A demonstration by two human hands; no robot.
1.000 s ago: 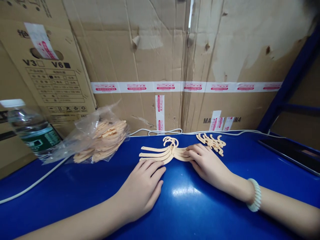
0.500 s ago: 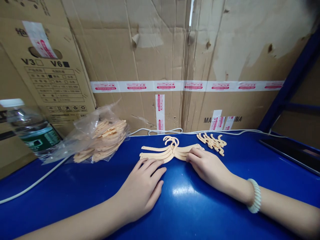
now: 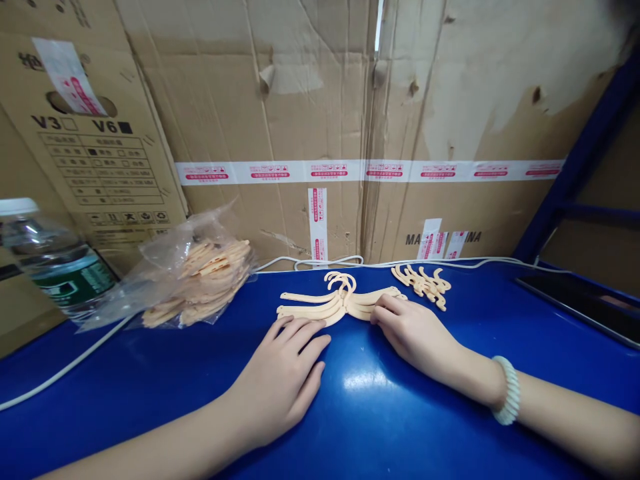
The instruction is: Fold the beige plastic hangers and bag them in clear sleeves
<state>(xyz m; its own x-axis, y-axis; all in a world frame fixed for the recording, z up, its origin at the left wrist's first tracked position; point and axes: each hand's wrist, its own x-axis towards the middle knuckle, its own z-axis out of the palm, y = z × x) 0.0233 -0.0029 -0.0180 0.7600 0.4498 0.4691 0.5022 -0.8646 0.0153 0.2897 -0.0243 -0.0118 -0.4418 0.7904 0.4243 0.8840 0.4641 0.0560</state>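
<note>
Several small cream-coloured hangers lie in an overlapping stack on the blue table, hooks pointing away from me. Against the near edge of their left arms rest the fingertips of my left hand, its fingers apart and holding nothing. My right hand has its fingers curled and pressed together at the ends of the right arms, which they partly cover. Just beyond the right hand is a small heap of loose cream hooks. To the left, a clear plastic bag contains more flat cream pieces.
A water bottle with a white cap stands at the far left. White cables run over the table and along its back. Cardboard walls off the rear. A dark flat device lies at the right, near a blue frame post.
The whole view has shifted very slightly, so everything appears a little further left. Both hands keep their places on the hangers.
</note>
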